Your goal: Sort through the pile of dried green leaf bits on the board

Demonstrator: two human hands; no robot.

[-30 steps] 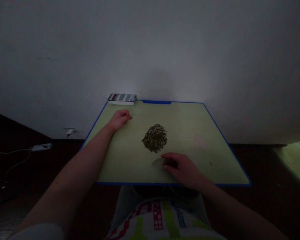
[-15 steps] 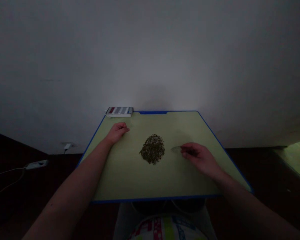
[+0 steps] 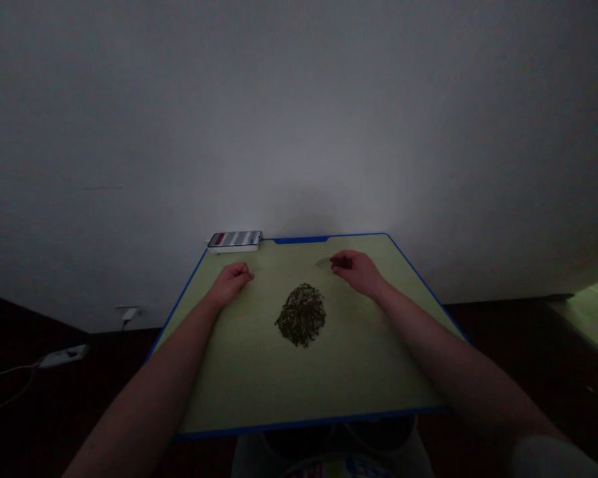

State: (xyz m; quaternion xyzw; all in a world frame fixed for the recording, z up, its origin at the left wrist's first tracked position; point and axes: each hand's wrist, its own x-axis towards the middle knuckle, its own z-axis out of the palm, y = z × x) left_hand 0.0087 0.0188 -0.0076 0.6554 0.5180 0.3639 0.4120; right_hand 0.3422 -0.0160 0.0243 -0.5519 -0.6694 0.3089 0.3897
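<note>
On the pale yellow-green board (image 3: pixel 249 392) lies a loose pile of dark green-brown bits (image 3: pixel 301 317), perhaps seeds or dried leaves. My right hand (image 3: pixel 357 271) is beyond the pile to the right, fingers pinched on a small see-through curved piece (image 3: pixel 323 262) with thin dark lines. Its tip points left, and the part inside the fingers is hidden; its exact kind is unclear. To the left of the pile, my left hand (image 3: pixel 232 282) rests on the board with curled fingers and shows nothing in it.
A phone (image 3: pixel 235 239) lies on a white box at the board's far left corner. Behind stands a grey wall (image 3: pixel 299 133). A power strip (image 3: pixel 62 356) with cables is on the floor at the left. The board has a raised blue rim (image 3: pixel 301 239).
My right hand went from the near side of the pile, around its right, to its far side, still holding the see-through piece. The view tilted up; my left hand stayed on the board.
</note>
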